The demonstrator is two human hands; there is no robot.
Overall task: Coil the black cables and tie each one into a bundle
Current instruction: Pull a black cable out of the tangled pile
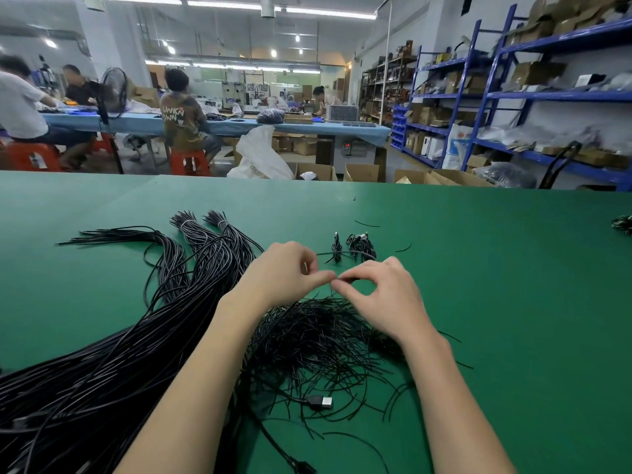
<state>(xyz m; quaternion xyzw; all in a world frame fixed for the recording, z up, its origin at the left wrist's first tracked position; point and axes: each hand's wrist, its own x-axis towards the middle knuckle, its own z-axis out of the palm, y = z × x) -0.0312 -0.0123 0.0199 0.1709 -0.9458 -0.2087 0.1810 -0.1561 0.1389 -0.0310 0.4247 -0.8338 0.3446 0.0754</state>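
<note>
Both your grips, left hand (285,272) and right hand (379,295), pinch one thin black tie wire (337,281) above the green felt surface (496,302); long black cables (113,354) run diagonally left of it, blue shelving (513,94) beyond.

Left hand (284,273) and right hand (379,295) meet fingertip to fingertip, pinching something thin above a tie pile (318,340) on the green tabletop (513,285). Long cables (113,354) lie left, coiled bundles (359,248) beyond.

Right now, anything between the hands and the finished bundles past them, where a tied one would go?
Nothing visible. Bare green mat separates the hands (left hand, right hand) from the finished bundles.
</note>
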